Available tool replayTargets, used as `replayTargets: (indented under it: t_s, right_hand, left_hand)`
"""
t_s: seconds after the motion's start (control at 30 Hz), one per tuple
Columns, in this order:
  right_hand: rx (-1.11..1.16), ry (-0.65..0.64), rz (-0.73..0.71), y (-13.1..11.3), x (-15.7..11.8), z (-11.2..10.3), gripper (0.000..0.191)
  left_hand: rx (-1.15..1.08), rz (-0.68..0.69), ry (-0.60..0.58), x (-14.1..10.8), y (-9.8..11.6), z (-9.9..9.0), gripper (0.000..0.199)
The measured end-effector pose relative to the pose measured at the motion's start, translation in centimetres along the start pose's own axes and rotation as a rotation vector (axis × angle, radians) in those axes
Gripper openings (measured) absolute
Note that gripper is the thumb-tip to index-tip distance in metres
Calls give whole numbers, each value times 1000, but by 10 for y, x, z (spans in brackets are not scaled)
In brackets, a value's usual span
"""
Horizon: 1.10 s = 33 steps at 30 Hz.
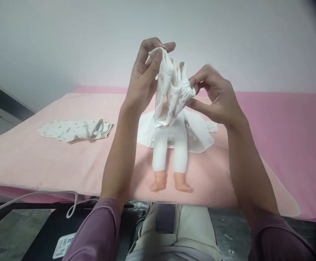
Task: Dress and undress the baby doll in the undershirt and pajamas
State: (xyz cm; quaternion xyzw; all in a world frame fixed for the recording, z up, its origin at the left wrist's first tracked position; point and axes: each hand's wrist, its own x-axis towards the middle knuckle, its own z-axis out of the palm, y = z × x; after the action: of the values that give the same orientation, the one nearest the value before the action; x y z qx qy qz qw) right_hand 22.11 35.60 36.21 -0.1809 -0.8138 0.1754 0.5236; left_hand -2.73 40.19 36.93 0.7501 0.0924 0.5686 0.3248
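Both hands hold up a small white printed baby garment (167, 98) with a gathered, elastic-looking edge; its exact kind is unclear. My left hand (148, 69) pinches its upper left side, thumb in front, with the cloth draped over the fingers. On the other side, my right hand (214, 94) grips the gathered edge between thumb and fingers. Below it a doll (160, 152) lies on its back, white cloth legs and bare feet pointing toward me. Its head and chest are hidden behind the held garment. Under the doll a white garment (201, 136) is spread out.
A folded printed cloth (73, 130) lies to the left on the light pink mat (106, 166). Brighter pink covering (291, 134) shows at the right, against a pale wall (92, 40). A white cable (51, 192) runs along the front left edge, above a black surface.
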Motion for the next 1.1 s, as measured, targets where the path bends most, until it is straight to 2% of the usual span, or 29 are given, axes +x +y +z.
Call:
replayTargets:
  t_s: [0.07, 0.13, 0.23, 0.3, 0.33, 0.4, 0.5, 0.57, 0.67, 0.77, 0.83, 0.9, 1.0, 1.1]
  right_hand:
    - [-36, 84, -90, 2, 3, 0, 49]
    - [32, 181, -165, 7, 5, 0, 52]
    - [165, 285, -214, 16, 8, -1, 52]
    - [163, 310, -195, 19, 7, 0, 52]
    - [133, 310, -170, 18, 6, 2, 52]
    - [52, 307, -120, 13, 4, 5, 50]
    - [-67, 315, -76, -6, 1, 9, 47]
    - [-107, 300, -66, -22, 2, 9, 44]
    - [-110, 246, -63, -40, 2, 4, 36]
    - [-165, 217, -63, -41, 0, -8, 35]
    - [-212, 175, -59, -36, -4, -19, 35]
    - [-222, 111, -54, -32, -9, -31, 33]
    - [-204, 17, -31, -33, -14, -46, 27]
    - [-240, -33, -38, -40, -14, -47, 25]
  left_hand:
    - [-33, 14, -38, -1, 0, -12, 42]
    - [-49, -27, -52, -4, 5, -24, 44]
    - [-32, -160, 52, -7, 18, -33, 46]
    - [-23, -218, 104, -8, 27, -24, 38]
    - [-24, -228, 85, -8, 32, -17, 34]
    - [-26, -230, -13, -8, 41, 3, 30]
    - [45, -173, -115, -8, 51, 30, 36]
    - [155, -144, -105, -8, 55, 41, 40]
    - [288, -135, 7, -9, 57, 45, 41]
    - [411, -111, 139, -11, 60, 44, 42]
    - [475, -92, 176, -12, 63, 43, 36]
    - [480, -41, 156, -13, 67, 42, 29]
    - [398, 41, 34, -14, 69, 41, 25]
    - [373, -22, -17, -15, 65, 39, 23]
